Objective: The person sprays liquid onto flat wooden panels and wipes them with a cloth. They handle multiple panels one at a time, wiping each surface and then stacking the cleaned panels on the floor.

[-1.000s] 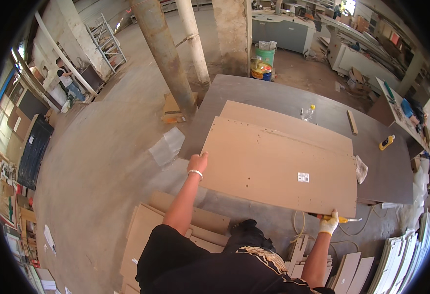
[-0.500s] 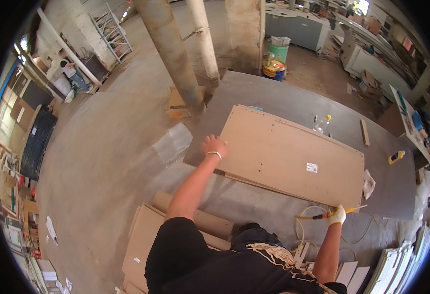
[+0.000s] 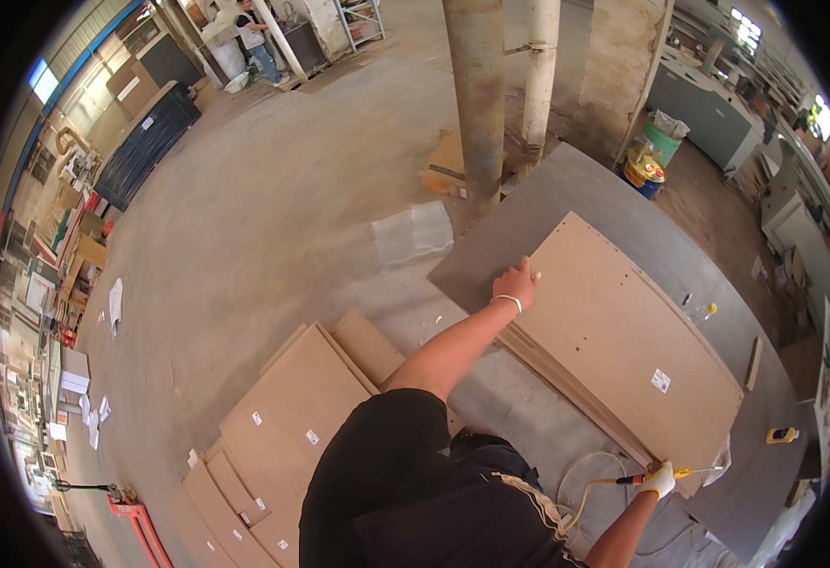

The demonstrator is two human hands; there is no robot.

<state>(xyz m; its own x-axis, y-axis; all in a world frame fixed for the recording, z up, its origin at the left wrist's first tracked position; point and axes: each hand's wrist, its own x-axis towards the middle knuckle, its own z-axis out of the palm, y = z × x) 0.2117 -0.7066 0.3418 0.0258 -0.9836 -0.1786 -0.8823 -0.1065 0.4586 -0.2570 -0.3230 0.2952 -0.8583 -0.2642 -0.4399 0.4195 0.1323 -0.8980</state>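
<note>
A long brown panel (image 3: 614, 322) with small holes and a white label lies on top of a stack of similar panels, whose layered front edges show. My left hand (image 3: 517, 284) is at the panel's left end, its fingers bent over the edge. My right hand (image 3: 659, 480), in a white glove, is closed round a yellow air blow gun (image 3: 683, 472) with a thin metal nozzle, at the panel's near right corner. A yellow hose (image 3: 576, 506) trails from the gun toward me. Crumpled clear plastic (image 3: 721, 464) sits by that corner.
The stack rests on a dark grey table (image 3: 529, 204). On it are a wooden strip (image 3: 753, 364) and a yellow bottle (image 3: 782, 435). More brown panels (image 3: 292, 407) are piled to my left. Beyond the table stand a rusty post (image 3: 476, 104) and a blue-and-yellow bucket (image 3: 644, 175).
My view has swung left, so the table and panels appear turned and farther right. More of the floor pile shows. My hands stay at the panel's edge and on the blow gun.
</note>
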